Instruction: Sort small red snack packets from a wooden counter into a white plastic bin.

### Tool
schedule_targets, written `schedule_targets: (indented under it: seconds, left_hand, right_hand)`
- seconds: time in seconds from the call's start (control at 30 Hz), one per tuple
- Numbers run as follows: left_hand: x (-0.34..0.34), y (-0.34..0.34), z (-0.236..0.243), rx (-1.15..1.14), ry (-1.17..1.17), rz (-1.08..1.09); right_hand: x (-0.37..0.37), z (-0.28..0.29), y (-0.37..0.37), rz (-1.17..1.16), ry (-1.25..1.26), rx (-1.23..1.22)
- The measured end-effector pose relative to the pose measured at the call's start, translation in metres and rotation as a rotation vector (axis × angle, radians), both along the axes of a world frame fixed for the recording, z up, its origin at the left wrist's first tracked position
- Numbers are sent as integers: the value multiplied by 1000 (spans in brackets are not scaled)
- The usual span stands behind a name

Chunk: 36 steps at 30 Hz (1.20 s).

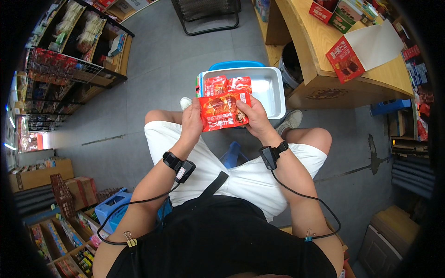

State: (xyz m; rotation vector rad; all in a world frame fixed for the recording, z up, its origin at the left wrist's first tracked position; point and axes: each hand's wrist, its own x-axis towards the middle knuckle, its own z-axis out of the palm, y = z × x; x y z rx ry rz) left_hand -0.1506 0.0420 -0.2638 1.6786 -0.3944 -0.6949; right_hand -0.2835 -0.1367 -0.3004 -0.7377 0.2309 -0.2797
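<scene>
Between my two hands I hold a flat red snack packet (222, 111) with food pictured on its front. My left hand (191, 119) pinches its left edge, and my right hand (256, 116) grips the right edge with the thumb lying on top. Just beyond the packet stands a white plastic bin (276, 92), partly hidden by it. More red packets (239, 84) lie in the bin's left side, their lower parts covered by the one I hold. A blue rim (236, 64) shows behind the bin's far edge.
A wooden counter (310, 51) at the right carries an opened red and white carton (366, 55). Below it stands a bucket (291, 65). Snack shelves (69, 60) line the left. A dark chair (206, 16) is at the far side. Cables run from both wrist devices.
</scene>
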Motion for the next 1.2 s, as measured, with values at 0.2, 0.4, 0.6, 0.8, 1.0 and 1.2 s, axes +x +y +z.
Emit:
schedule_targets:
  seconds: [0.2, 0.4, 0.6, 0.8, 1.0, 1.2]
  left_hand:
    - [-18, -15, 12, -346, 510, -9]
    - [-15, -29, 19, -614, 795, -22]
    - [7, -20, 25, -503, 701, -117]
    - [33, -16, 35, -199, 502, -252]
    - [31, -21, 41, -9, 491, -394]
    - [44, -14, 6, -289, 744, -259]
  right_hand:
    - [-3, -7, 3, 75, -181, 474]
    - [-5, 19, 3, 107, -208, 489]
    - [-11, 7, -23, 257, -120, 247]
    - [-12, 11, -31, 243, 119, -269]
    - [-12, 22, -16, 400, 123, -350]
    - [-9, 27, -8, 404, 104, -483]
